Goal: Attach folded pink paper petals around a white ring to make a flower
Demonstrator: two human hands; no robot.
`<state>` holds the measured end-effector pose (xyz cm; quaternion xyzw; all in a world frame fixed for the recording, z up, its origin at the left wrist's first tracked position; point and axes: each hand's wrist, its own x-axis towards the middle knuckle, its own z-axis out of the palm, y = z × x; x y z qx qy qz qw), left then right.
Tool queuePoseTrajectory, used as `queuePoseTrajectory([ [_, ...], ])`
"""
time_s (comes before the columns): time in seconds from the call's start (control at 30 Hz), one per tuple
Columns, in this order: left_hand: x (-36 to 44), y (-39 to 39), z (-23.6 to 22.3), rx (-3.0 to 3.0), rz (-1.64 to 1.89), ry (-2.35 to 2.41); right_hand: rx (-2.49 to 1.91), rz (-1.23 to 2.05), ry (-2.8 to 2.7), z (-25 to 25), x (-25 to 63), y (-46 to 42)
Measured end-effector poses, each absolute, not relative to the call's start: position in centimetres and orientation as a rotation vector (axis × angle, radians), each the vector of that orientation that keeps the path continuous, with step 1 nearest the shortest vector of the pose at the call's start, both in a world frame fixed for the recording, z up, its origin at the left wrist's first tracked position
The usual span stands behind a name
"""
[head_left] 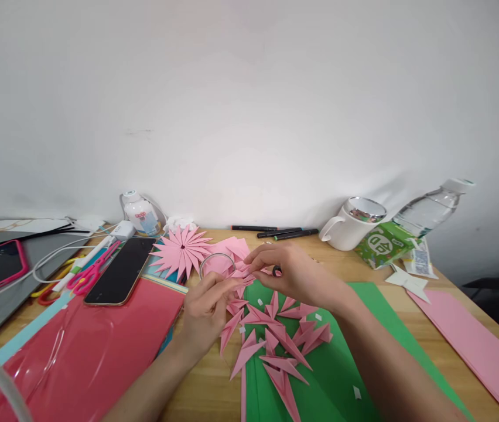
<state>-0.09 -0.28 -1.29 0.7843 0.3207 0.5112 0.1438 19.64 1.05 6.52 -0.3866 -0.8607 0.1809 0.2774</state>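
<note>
My left hand (208,305) and my right hand (291,266) meet over the middle of the table, fingers pinched on a folded pink paper piece (243,274). My fingers partly cover it. A dark ring shows on a finger of my right hand. Several loose pink folded pieces (282,334) lie below my hands on green paper (332,363), with small white bits scattered among them. Just beyond my left hand is a clear round ring (216,255), probably a tape roll. A finished pink pointed paper star (182,247) lies behind it to the left.
On the left lie a black phone (120,272), pink scissors (95,269), a red folder (113,334) and cables. A white bottle (139,212) stands near the wall. Several pens (276,232), a white mug (352,225), a green box (383,243) and a tilted water bottle (429,208) are farther back.
</note>
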Motion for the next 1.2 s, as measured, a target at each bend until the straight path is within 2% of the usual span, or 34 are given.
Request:
queuePoseTrajectory([
  [0.53, -0.26, -0.21, -1.36, 2.230, 1.450, 0.909, -1.055, 0.708, -2.213, 6.64, 19.53, 1.14],
  [1.2, 0.10, -0.30, -1.03, 2.296, 1.429, 0.904, -1.118, 0.480, -2.383, 6.50, 19.25, 1.15],
])
